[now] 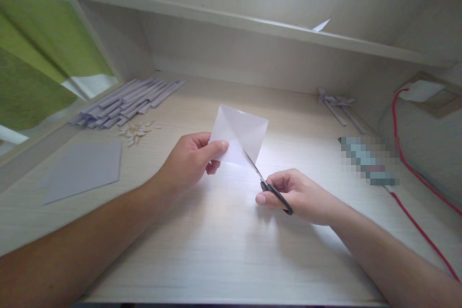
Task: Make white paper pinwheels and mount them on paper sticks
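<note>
A white square sheet of paper (238, 131) with diagonal creases is held above the desk. My left hand (197, 156) pinches it at its left edge, thumb on top and fingers behind. In my right hand (294, 195) is a pair of scissors (263, 182) with black handles. The blades reach the paper's lower right corner, pointing along a crease toward the middle. Whether a slit runs there I cannot tell. My right thumb and fingers are around the scissor handles.
Several rolled paper tubes (133, 101) are piled at the back left, near small pale pieces (136, 131). A paper stack (86, 168) lies at left. Paper pinwheels (335, 101) on sticks lie at back right, by a blurred-out object (368, 160) and a red cable (420, 236). A shelf (231, 15) overhangs behind.
</note>
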Motion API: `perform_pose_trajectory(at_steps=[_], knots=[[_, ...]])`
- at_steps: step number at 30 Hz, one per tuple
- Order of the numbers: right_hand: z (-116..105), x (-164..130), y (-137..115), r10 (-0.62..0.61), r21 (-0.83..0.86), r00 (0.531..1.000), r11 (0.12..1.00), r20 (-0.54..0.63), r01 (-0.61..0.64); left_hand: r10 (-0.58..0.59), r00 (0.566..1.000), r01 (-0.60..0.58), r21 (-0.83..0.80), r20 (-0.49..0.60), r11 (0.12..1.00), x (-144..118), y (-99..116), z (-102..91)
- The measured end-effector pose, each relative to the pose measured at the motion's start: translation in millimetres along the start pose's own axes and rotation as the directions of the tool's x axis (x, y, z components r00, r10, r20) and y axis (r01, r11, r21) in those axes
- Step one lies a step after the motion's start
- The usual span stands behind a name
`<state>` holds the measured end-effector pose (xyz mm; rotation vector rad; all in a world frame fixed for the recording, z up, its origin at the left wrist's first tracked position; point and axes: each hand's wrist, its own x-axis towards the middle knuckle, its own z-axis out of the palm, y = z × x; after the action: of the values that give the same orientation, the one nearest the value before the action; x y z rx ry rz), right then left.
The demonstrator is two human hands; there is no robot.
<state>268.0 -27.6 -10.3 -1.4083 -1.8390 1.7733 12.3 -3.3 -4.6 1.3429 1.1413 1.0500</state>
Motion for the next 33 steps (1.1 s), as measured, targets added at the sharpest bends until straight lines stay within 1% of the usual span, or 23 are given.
perform_pose_trajectory(at_steps=[6,10,13,16,19,22,23,25,28,30,31,33], knots=[[-4,-1,2,0.025,-0.062,0.999,0.998,-0.024,-0.027,0.013,0.996,-0.019,-0.058,-0.093,0.998,2,1,-1.5],[-7,-1,2,0.048,-0.123,0.997,0.991,-0.065,-0.055,0.023,0.993,-0.031,-0.067,-0.12,0.997,2,0,-2.9],[-9,0,3,0.053,-0.164,0.987,0.983,-0.153,-0.078,0.024,0.992,-0.032,-0.063,-0.126,0.998,2,0,-3.4],[-11,2,3,0.061,-0.213,0.963,0.97,-0.264,-0.12,0.028,0.99,-0.038,-0.071,-0.137,0.997,3,0,-2.7],[-14,3,3,0.029,-0.232,0.926,0.965,-0.377,-0.124,0.034,0.992,-0.041,-0.056,-0.119,0.998,3,0,-2.3],[-17,3,1,-0.053,-0.228,0.875,0.971,-0.48,-0.066,0.036,0.995,-0.037,-0.009,-0.098,0.999,3,1,-2.7],[-17,3,0,-0.089,-0.21,0.853,0.977,-0.515,-0.025,0.035,0.996,-0.034,0.009,-0.084,0.999,2,1,-2.7],[-17,3,-1,-0.164,-0.147,0.803,0.984,-0.573,0.096,0.025,0.999,-0.024,0.05,-0.029,0.998,1,3,-2.2],[-16,4,0,-0.242,-0.021,0.74,0.956,-0.627,0.294,-0.026,0.994,0.013,0.122,0.104,0.992,-1,5,-0.6],[-15,4,1,-0.26,0.044,0.732,0.929,-0.63,0.368,-0.071,0.976,0.039,0.157,0.204,0.987,-2,4,0.8],[-13,5,2,-0.258,0.073,0.741,0.921,-0.621,0.382,-0.09,0.963,0.048,0.169,0.253,0.985,-3,4,1.6],[-10,5,4,-0.245,0.116,0.78,0.92,-0.576,0.375,-0.124,0.931,0.063,0.183,0.342,0.981,-3,2,3.1]])
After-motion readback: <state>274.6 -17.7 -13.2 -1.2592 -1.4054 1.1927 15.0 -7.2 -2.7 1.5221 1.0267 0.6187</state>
